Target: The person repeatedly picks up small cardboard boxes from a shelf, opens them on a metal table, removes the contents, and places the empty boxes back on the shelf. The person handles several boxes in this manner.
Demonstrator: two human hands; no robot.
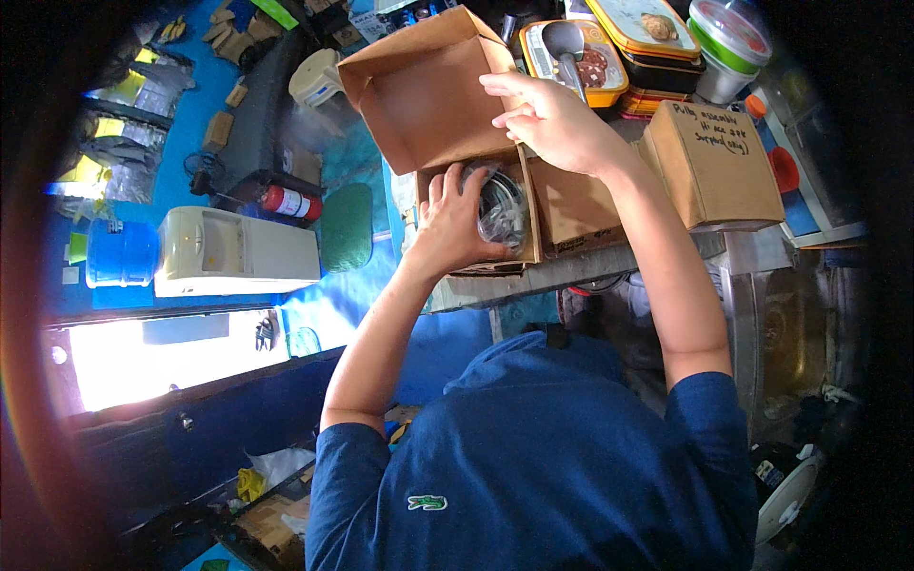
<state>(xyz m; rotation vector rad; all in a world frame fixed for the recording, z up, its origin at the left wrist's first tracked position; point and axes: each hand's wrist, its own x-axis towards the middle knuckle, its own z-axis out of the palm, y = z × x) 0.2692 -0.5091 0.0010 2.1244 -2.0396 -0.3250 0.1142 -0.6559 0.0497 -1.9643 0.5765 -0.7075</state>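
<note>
In front of me stands a cardboard box (529, 214) with its hinged lid (428, 93) folded back. Inside it lies a round metal part (503, 210) wrapped in clear plastic. My left hand (457, 218) reaches into the box, its thumb and fingers spread around that part; how firmly it holds is hard to see. My right hand (550, 118) hovers by the lid's right edge with nothing in it, fingers extended. A second, closed cardboard box (578, 196) sits directly right of the first, under my right forearm.
Farther right is a taller carton (721, 168) bearing handwriting. Behind are an orange-rimmed tub (618, 86) with a scoop (564, 46), and stacked containers (657, 71). The worktable's front edge (485, 285) runs before me. A water dispenser (235, 250) and fire extinguisher (291, 203) stand left.
</note>
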